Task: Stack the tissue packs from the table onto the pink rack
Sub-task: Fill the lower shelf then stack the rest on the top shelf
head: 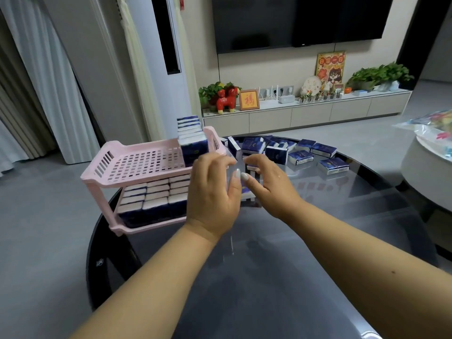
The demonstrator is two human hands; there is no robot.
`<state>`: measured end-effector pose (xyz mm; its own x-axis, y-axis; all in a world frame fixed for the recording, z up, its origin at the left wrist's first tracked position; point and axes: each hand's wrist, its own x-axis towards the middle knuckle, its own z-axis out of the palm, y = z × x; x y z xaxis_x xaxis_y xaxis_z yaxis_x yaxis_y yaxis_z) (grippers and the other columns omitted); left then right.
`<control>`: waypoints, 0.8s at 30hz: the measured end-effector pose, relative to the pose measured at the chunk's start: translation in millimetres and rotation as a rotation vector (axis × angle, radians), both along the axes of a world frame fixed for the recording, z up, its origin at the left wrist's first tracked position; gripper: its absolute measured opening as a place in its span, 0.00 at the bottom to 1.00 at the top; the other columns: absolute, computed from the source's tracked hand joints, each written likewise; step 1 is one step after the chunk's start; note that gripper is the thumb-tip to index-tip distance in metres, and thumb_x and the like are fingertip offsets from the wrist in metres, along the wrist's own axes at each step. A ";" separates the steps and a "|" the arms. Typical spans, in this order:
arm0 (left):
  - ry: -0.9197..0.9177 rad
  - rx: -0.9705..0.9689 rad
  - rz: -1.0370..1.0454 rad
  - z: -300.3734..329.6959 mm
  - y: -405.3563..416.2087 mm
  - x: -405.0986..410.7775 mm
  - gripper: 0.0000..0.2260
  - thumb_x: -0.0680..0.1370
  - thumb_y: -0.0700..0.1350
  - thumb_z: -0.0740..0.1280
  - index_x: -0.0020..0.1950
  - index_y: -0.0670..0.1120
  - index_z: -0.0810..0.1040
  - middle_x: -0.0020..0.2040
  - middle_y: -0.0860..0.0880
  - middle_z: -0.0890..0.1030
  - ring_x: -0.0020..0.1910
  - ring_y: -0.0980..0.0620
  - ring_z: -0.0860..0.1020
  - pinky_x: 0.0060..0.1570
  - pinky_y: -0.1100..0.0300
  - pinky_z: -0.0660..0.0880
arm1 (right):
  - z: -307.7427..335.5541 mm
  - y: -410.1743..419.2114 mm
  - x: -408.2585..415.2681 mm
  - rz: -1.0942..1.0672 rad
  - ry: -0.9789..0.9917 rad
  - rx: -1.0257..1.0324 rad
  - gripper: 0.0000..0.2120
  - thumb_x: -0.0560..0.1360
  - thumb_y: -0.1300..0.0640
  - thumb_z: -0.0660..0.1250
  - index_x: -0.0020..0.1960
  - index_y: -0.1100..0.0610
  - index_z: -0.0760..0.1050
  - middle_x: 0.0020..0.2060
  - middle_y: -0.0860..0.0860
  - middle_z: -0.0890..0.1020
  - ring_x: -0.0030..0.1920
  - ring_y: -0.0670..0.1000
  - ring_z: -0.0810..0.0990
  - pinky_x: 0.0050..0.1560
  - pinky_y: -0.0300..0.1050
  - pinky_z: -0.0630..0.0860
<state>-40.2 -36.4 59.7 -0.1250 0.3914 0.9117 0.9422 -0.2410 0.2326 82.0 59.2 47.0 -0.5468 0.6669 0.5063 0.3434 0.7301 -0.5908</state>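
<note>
Both hands, left (215, 189) and right (266, 182), hover loose-fingered and holding nothing beside the pink rack (137, 167), with the loose tissue packs (300, 157) beyond, nearer the right.

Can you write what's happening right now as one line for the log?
step: stacking | left hand: beside pink rack | right hand: reaching to tissue packs | top shelf: one row | bottom shelf: full

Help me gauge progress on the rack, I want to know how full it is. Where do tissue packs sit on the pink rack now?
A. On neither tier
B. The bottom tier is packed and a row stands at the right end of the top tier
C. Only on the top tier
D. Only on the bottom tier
B: the pink rack has its bottom tier filled with rows of tissue packs, and a short row of packs stands at the right end of the top tier.
</note>
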 end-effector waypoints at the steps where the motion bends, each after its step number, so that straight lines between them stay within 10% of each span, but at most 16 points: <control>1: -0.004 -0.051 -0.052 -7.1 3.3 9.8 0.10 0.77 0.43 0.62 0.52 0.37 0.77 0.50 0.40 0.76 0.52 0.47 0.73 0.58 0.63 0.68 | -6.9 5.3 6.9 -0.027 -0.006 -0.028 0.22 0.78 0.41 0.57 0.66 0.53 0.68 0.63 0.49 0.74 0.62 0.47 0.71 0.60 0.46 0.70; 6: -0.058 -0.481 -0.080 -42.8 25.7 53.0 0.19 0.77 0.50 0.58 0.61 0.41 0.75 0.59 0.42 0.74 0.60 0.46 0.73 0.62 0.53 0.71 | -40.0 37.0 47.2 -0.192 -0.057 -0.145 0.17 0.79 0.46 0.58 0.62 0.54 0.70 0.57 0.50 0.77 0.58 0.51 0.75 0.56 0.52 0.74; 12: -0.305 -0.958 0.079 -64.0 64.3 66.7 0.29 0.81 0.55 0.58 0.78 0.46 0.54 0.79 0.43 0.48 0.78 0.44 0.47 0.76 0.50 0.50 | -63.6 70.5 82.3 -0.322 -0.129 -0.230 0.18 0.79 0.45 0.58 0.59 0.57 0.72 0.55 0.52 0.78 0.54 0.52 0.76 0.52 0.50 0.74; 24: -0.458 -0.852 0.263 -85.3 134.6 47.6 0.28 0.81 0.58 0.55 0.77 0.45 0.59 0.79 0.45 0.57 0.78 0.47 0.51 0.76 0.45 0.47 | -54.0 118.6 50.7 -0.178 -0.109 -0.181 0.15 0.80 0.45 0.57 0.55 0.55 0.73 0.47 0.48 0.77 0.47 0.49 0.75 0.45 0.45 0.71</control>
